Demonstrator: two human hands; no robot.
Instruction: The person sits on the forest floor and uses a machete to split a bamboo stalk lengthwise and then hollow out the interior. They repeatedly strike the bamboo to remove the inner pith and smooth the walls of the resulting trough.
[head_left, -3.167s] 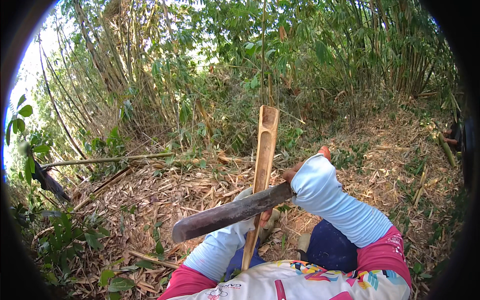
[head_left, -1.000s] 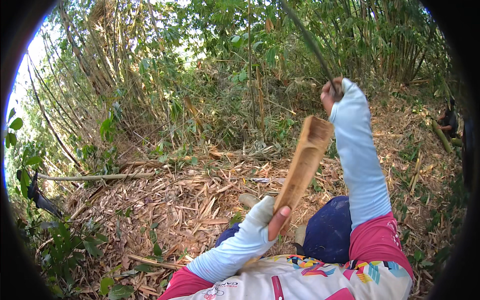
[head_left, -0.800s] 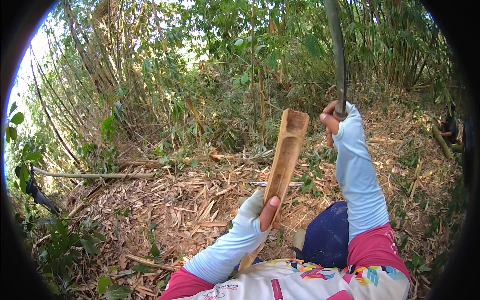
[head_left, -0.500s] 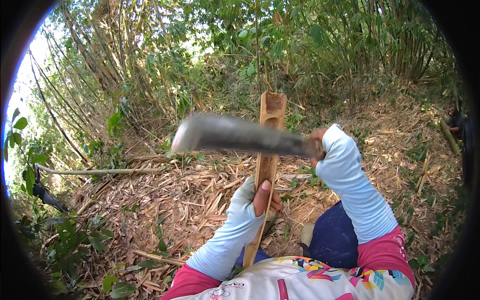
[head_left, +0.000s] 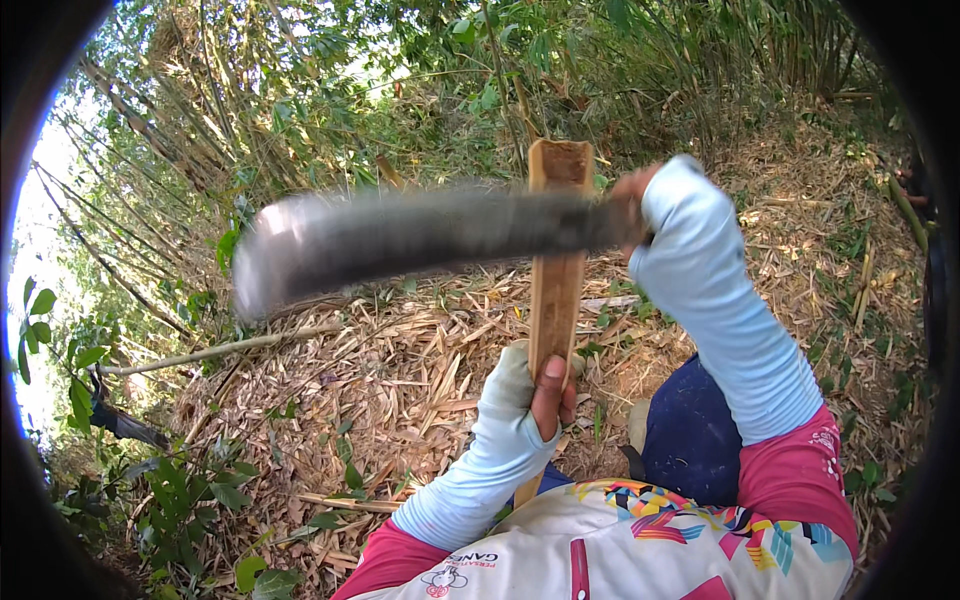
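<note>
My left hand, in a pale blue sleeve, is closed round a split bamboo piece. The piece stands nearly upright before me, its hollow inner side toward me and its lower end down by my lap. My right hand is wrapped round the handle of a machete. The wide dark blade reaches out to the left, raised and blurred by motion, and crosses in front of the bamboo's upper part. Whether the blade touches the bamboo I cannot tell. The handle is mostly hidden by my fingers.
Dry bamboo shavings and leaves cover the ground. A pale stick lies at the left, near a dark object among leaves. Bamboo clumps stand at the back. Part of another person shows at the far right edge.
The machete has swung up and to the left, and its blade looks larger and nearer. My right hand has risen slightly. The bamboo, still in my left hand, has tilted more upright.
</note>
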